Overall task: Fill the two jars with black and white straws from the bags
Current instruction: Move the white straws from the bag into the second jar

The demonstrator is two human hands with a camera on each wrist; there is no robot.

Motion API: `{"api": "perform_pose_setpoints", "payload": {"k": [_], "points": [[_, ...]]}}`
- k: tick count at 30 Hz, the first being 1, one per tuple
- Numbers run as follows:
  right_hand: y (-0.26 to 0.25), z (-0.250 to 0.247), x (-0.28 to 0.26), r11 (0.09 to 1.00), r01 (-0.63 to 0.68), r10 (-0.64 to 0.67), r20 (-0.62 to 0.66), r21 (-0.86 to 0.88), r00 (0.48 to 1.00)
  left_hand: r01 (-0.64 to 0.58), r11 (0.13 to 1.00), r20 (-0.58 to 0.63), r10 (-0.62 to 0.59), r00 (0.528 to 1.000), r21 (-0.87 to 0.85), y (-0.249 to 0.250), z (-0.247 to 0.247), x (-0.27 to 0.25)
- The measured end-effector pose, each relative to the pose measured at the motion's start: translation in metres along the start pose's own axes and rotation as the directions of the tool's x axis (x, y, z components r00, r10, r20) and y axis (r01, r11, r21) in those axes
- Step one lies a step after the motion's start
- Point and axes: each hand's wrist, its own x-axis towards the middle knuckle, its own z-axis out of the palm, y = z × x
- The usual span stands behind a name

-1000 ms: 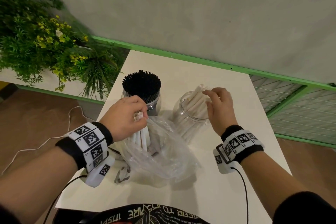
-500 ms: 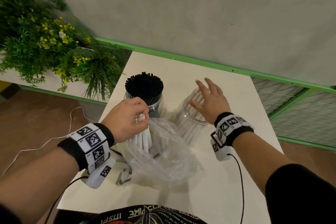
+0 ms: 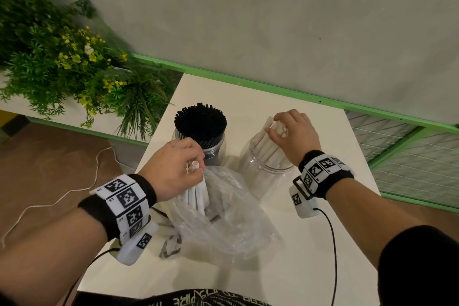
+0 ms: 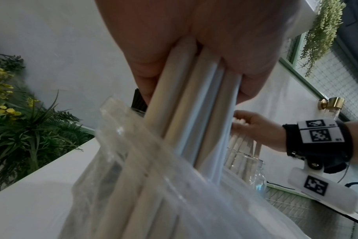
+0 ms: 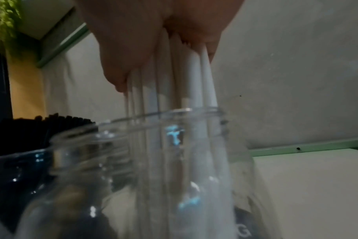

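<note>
White paper straws are what both hands are busy with. The left hand [image 3: 173, 169] is wrapped round a bundle of white straws [image 4: 196, 103] whose lower ends stand inside the clear plastic bag [image 3: 223, 211] at the near middle of the white table [image 3: 310, 256]. The right hand [image 3: 295, 134] has its fingers curled about the tops of the white straws in the jar [image 3: 269, 146], which lean toward the far rim of the clear jar [image 3: 258, 176] on the right. Just left of it stands the other jar [image 3: 216, 149], packed tight with black straws [image 3: 200, 120] and to my eye finished.

So the step in hand looks like moving the next white bundle across. To do it well, I'd say the left hand should lift straight up until the straw ends clear the bag's mouth, since the film is slack and could drag along or spill loose ones. The right hand would do best herding the jarred straws against one side, leaving an open gap at the near rim for the new lot to drop in upright. Whether more straws lie loose at the bottom of the bag I can't quite tell through the crumpled plastic. A plant [image 3: 62, 69] sits off the table's left corner, well clear of all this.
</note>
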Motion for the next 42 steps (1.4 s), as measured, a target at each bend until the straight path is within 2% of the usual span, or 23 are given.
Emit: {"api": "perform_pose_setpoints", "payload": {"k": [2, 7, 13, 17, 22, 26, 27, 28, 29, 31, 32, 34, 37, 40, 42], "points": [[0.002, 0.001, -0.001, 0.999, -0.046, 0.049, 0.116, -0.03, 0.992, 0.002, 1.0, 0.003, -0.002, 1.0, 0.005, 0.001, 0.0, 0.0], [-0.004, 0.007, 0.007, 0.999, -0.024, 0.029, 0.219, -0.025, 0.975, -0.008, 1.0, 0.008, 0.008, 1.0, 0.005, 0.002, 0.001, -0.001], [-0.001, 0.009, 0.016, 0.997, 0.023, -0.03, 0.101, 0.078, 0.994, 0.001, 1.0, 0.012, -0.001, 1.0, 0.015, 0.002, 0.0, -0.001], [0.008, 0.011, 0.018, 0.999, 0.031, -0.028, 0.228, -0.01, 0.973, 0.005, 1.0, 0.012, -0.005, 1.0, 0.009, 0.003, 0.0, -0.002], [0.007, 0.01, 0.016, 0.997, -0.06, 0.052, 0.158, 0.048, 0.986, 0.013, 1.0, 0.012, -0.013, 1.0, 0.011, 0.002, 0.003, -0.002], [0.002, 0.005, 0.019, 0.997, -0.033, 0.058, 0.353, -0.076, 0.934, 0.014, 1.0, 0.024, -0.014, 1.0, 0.003, 0.003, 0.0, -0.001], [-0.003, -0.001, 0.02, 0.993, -0.009, 0.049, 0.349, -0.117, 0.936, 0.014, 1.0, 0.027, -0.014, 1.0, -0.001, 0.003, 0.0, -0.001], [-0.01, -0.009, 0.019, 0.992, 0.017, 0.02, 0.292, -0.123, 0.956, 0.017, 1.0, 0.029, -0.017, 0.999, -0.005, 0.003, -0.001, -0.001], [-0.02, -0.018, 0.015, 0.996, 0.045, -0.027, 0.2, -0.083, 0.979, 0.021, 1.0, 0.029, -0.02, 0.999, -0.007, 0.002, -0.002, -0.002], [-0.044, -0.033, -0.002, 0.986, 0.108, -0.111, 0.019, 0.129, 0.994, 0.024, 1.0, 0.021, -0.024, 0.999, -0.014, 0.0, -0.002, -0.003], [-0.058, -0.037, -0.014, 0.961, 0.114, -0.117, -0.001, 0.253, 0.993, 0.022, 1.0, 0.013, -0.022, 1.0, -0.022, -0.001, -0.002, -0.003], [-0.084, -0.031, -0.043, 0.89, 0.019, -0.092, 0.139, 0.456, 0.986, 0.008, 0.999, -0.007, -0.009, 1.0, -0.035, -0.002, -0.002, -0.003], [-0.116, 0.001, -0.076, 0.727, -0.247, -0.068, 0.424, 0.641, 0.903, -0.024, 1.0, -0.022, 0.024, 0.999, -0.016, -0.003, -0.003, -0.003], [-0.134, 0.027, -0.084, 0.592, -0.377, -0.076, 0.514, 0.713, 0.854, -0.019, 0.999, 0.02, 0.018, 1.0, 0.032, 0.003, -0.007, -0.004], [-0.14, 0.036, -0.083, 0.59, -0.39, -0.087, 0.535, 0.707, 0.84, 0.008, 0.995, 0.059, -0.014, 0.998, 0.097, 0.007, -0.013, -0.01]]}}
